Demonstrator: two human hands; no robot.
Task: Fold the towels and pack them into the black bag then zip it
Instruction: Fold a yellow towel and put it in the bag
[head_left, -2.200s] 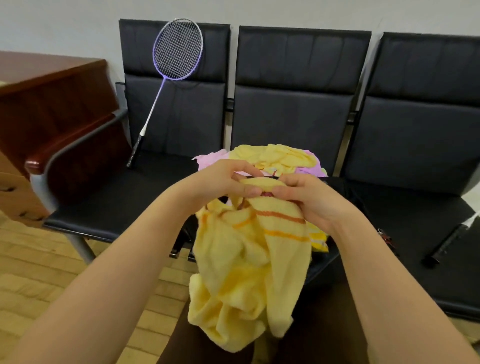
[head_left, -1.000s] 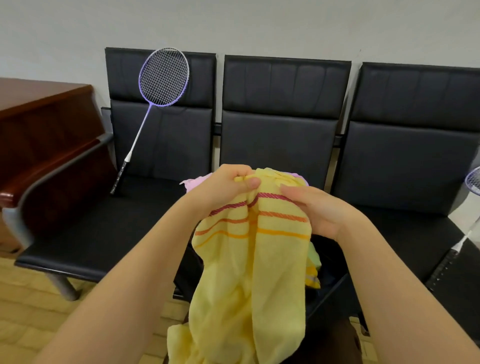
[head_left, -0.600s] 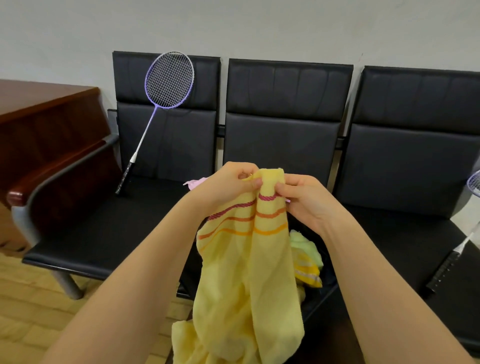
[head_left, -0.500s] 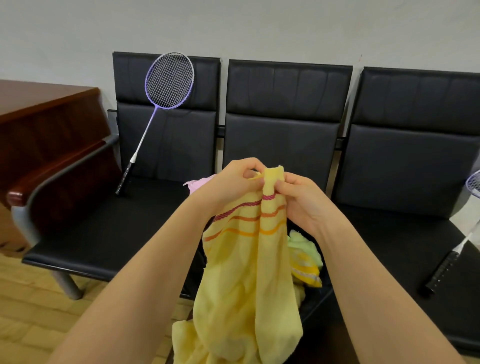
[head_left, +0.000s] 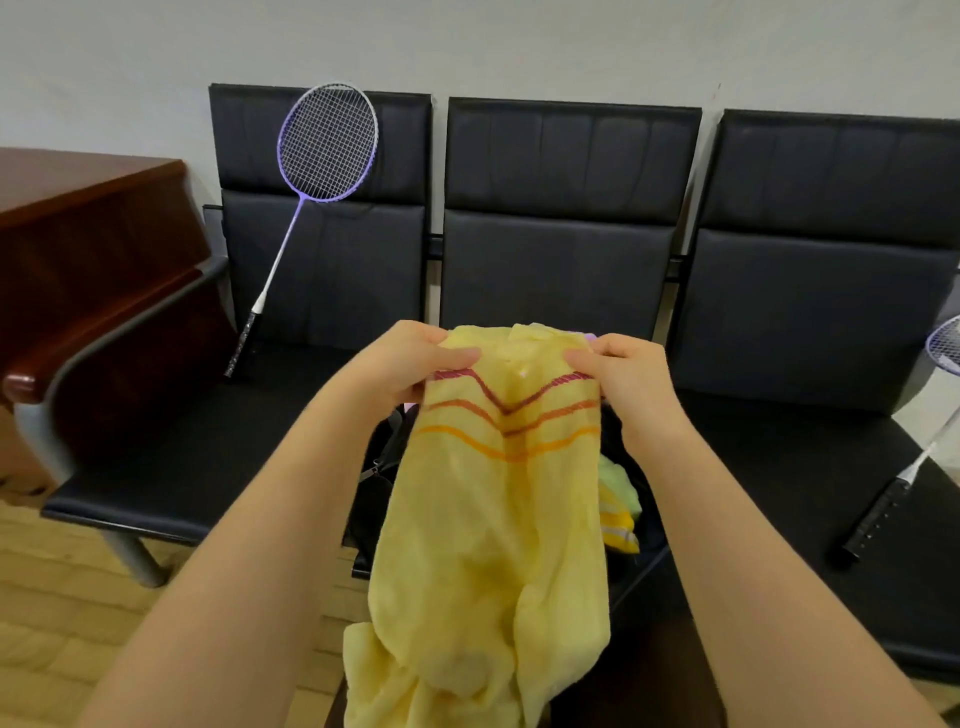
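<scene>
My left hand (head_left: 410, 364) and my right hand (head_left: 626, 371) each pinch the top edge of the yellow towel (head_left: 493, 519), one near each top corner. The towel hangs down in front of me, with red and orange stripes near the top that dip in the middle. Right behind it sits the black bag (head_left: 376, 499) on the middle seat of the black chairs (head_left: 561, 228). Something green and yellow (head_left: 618, 499) peeks out there, maybe more towels. A purple racket (head_left: 317, 182) leans on the left chair.
</scene>
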